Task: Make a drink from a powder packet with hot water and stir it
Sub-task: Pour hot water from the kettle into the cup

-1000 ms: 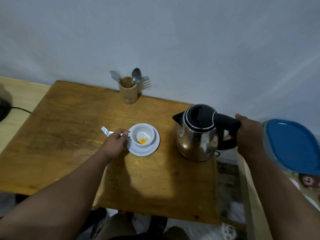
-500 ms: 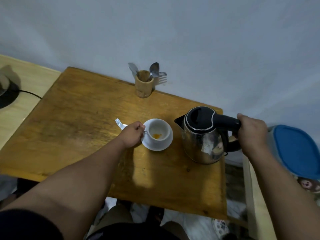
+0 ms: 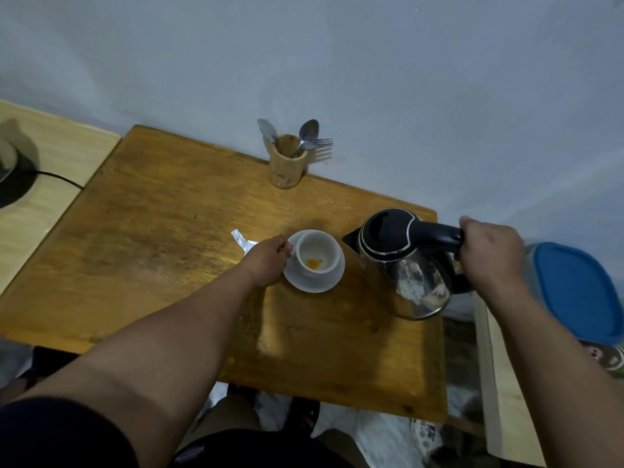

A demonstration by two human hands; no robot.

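Note:
A white cup (image 3: 317, 253) with orange powder at its bottom stands on a white saucer (image 3: 314, 283) in the middle of the wooden table (image 3: 162, 251). My left hand (image 3: 266, 260) grips the cup's handle from the left. A torn silver packet (image 3: 241, 239) lies just behind that hand. To the right, my right hand (image 3: 489, 253) is closed around the black handle of a steel kettle (image 3: 410, 270), whose spout points at the cup. The kettle looks slightly tilted, its base near the table's right edge.
A wooden holder (image 3: 287, 163) with spoons and a fork stands at the back by the wall. A container with a blue lid (image 3: 580, 292) sits right of the kettle. A black cable (image 3: 60, 177) runs over the pale surface at the left.
The view has shifted, so everything sits further right in frame. The kettle has come a little closer to the cup. My left hand keeps its hold on the cup's handle.

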